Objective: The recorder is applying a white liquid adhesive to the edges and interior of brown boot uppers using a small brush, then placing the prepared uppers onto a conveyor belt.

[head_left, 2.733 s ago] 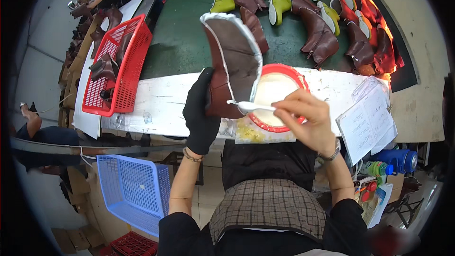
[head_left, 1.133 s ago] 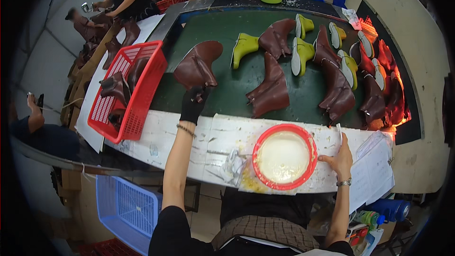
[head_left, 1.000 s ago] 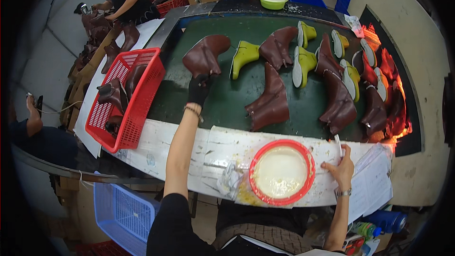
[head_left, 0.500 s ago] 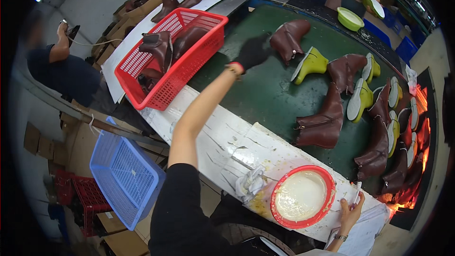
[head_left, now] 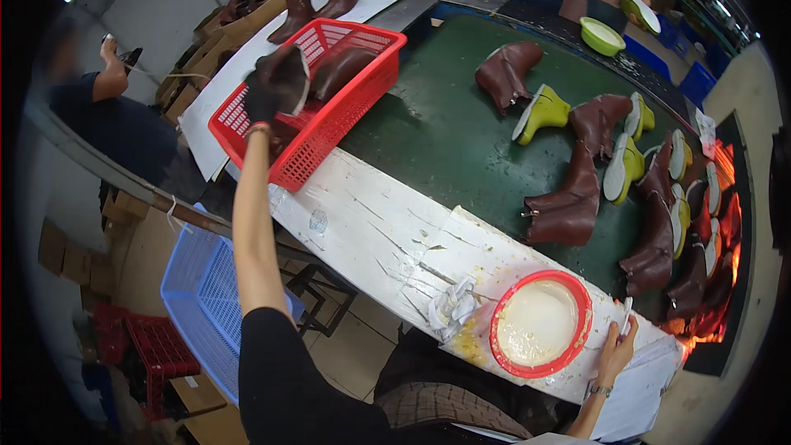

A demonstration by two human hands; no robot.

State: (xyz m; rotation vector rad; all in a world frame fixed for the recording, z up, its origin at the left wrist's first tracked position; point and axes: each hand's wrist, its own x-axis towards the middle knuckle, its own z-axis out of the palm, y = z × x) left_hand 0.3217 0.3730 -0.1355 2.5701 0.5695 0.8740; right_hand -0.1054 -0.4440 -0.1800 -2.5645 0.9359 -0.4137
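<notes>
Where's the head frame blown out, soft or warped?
Head view: orange glow clips at the right beside the conveyor belt; the person at far left is blurred; the white bench edge bows from fisheye; corners go black; left hand stays sharp.

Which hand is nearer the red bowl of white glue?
Right. The right hand, holding a small brush, is just beside the red bowl; the gloved left hand is far off at the red basket.

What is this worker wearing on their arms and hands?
The left hand wears a black glove with a thin bracelet at the wrist; a short black sleeve covers the upper arm. The right hand is bare, with a beaded bracelet or watch at the wrist.
</notes>
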